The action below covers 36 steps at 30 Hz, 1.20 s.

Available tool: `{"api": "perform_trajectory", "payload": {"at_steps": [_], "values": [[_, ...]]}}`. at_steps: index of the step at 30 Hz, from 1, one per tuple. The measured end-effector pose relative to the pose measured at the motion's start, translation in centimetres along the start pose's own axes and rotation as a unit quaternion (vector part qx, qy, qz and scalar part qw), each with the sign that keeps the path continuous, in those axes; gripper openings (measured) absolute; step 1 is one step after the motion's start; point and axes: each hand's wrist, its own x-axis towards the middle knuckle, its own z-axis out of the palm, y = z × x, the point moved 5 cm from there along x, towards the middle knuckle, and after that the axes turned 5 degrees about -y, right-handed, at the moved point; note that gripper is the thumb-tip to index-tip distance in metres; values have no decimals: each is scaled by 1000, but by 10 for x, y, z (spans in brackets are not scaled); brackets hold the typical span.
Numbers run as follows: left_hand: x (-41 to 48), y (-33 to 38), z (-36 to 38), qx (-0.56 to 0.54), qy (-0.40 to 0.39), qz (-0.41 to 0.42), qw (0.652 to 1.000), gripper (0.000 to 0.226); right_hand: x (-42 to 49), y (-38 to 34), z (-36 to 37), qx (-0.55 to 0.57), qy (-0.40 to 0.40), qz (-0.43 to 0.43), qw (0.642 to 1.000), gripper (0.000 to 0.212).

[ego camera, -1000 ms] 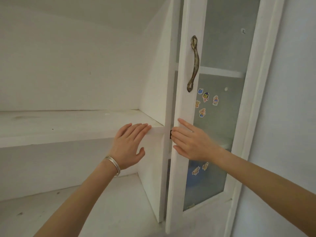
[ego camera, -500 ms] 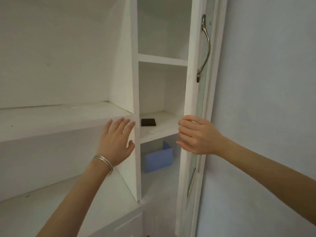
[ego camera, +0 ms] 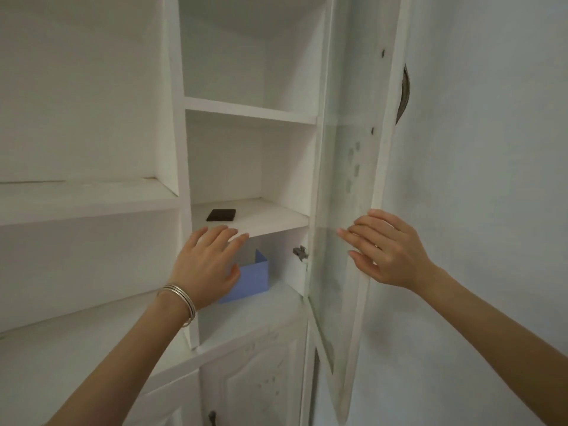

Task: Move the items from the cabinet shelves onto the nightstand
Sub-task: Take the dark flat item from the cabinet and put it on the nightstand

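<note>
A person's left hand (ego camera: 209, 265), fingers straight and slightly spread, holds nothing at the front edge of a white cabinet shelf (ego camera: 270, 215). The right hand (ego camera: 390, 250), fingers straight, lies against the open glass door (ego camera: 341, 179). A flat black square (ego camera: 221, 215) sits on that shelf just beyond the left fingertips. 1 shelf down, a blue box (ego camera: 255, 279) stands partly behind the left hand, its contents hidden.

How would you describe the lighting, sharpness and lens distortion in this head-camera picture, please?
Head view: soft, dim, even light, no hard shadows or glare; the wide-angle lens bows the cabinet door; the left hand is slightly smeared at its fingers, the right hand sharper; the black square and blue box read clearly; the door's stickers show only as faint grey shapes.
</note>
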Motion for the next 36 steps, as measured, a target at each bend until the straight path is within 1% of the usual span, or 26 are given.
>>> {"api": "perform_trajectory", "payload": {"at_steps": [3,6,11,14,17,18,21,24,26,28,30,34,36], "values": [[19,38,-2,-7,-7,10,1000,54,-29,23,-9,-8,-22,23,999,31],[29,72,-1,-20,2,13,1000,45,-55,44,-14,-13,-41,43,998,32],[27,99,17,-19,-21,-2,1000,43,-88,72,-9,-28,-65,92,993,31],[26,103,21,-20,-48,-16,999,46,-108,85,2,-45,-89,136,986,32],[28,99,25,-10,-41,-25,999,40,-122,95,11,-46,-112,187,975,34],[28,97,27,-11,-42,-26,999,43,-124,97,14,-43,-117,204,971,35],[30,85,34,0,-61,-39,997,51,-116,88,20,-20,-126,242,962,34],[33,66,41,32,-71,-54,996,43,-93,65,35,26,-143,272,951,37],[36,49,45,39,-75,-68,994,47,-73,45,52,52,-132,256,956,36],[39,29,50,48,-77,-81,993,51,-48,26,73,98,-97,224,965,35],[43,5,56,59,-74,-85,992,52,-22,10,101,146,-76,200,966,35],[50,-47,73,91,-60,-77,991,51,21,-19,170,204,-88,167,961,32],[54,-71,84,101,-71,-71,990,51,43,-29,206,227,-104,156,956,29]]}}
